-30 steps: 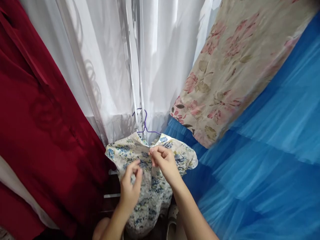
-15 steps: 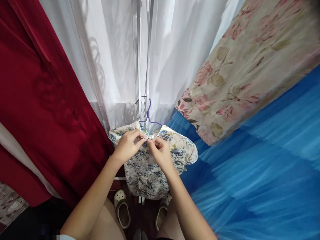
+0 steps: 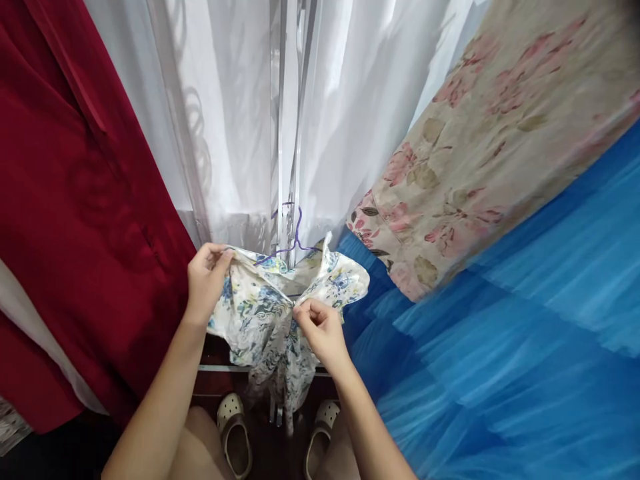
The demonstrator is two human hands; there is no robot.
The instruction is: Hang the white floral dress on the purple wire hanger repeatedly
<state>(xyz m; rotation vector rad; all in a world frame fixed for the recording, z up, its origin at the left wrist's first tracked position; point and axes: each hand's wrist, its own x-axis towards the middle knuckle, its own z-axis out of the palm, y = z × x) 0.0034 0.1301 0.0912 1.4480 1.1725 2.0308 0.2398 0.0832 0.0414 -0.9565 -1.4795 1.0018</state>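
A floral blouse in white, blue and yellow hangs on a purple hanger at the lower centre. At its left shoulder edge, my left hand pinches the neckline and holds it out sideways. My right hand is closed on the front of the neckline, thumb and fingers pressed together. Between the two hands the neckline edge runs taut, and the neck opening gapes, showing the lower bar of the hanger. The blouse's lower part bunches and hangs down below my hands.
A white metal stand pole rises in front of white curtains. Red fabric hangs at left. A beige floral garment and blue tulle hang at right. Clogs are on my feet below.
My left hand has moved left along the neckline, away from my right hand, pulling the blouse's neck opening wide. My right hand has come slightly lower. The blouse's lower part is now bunched.
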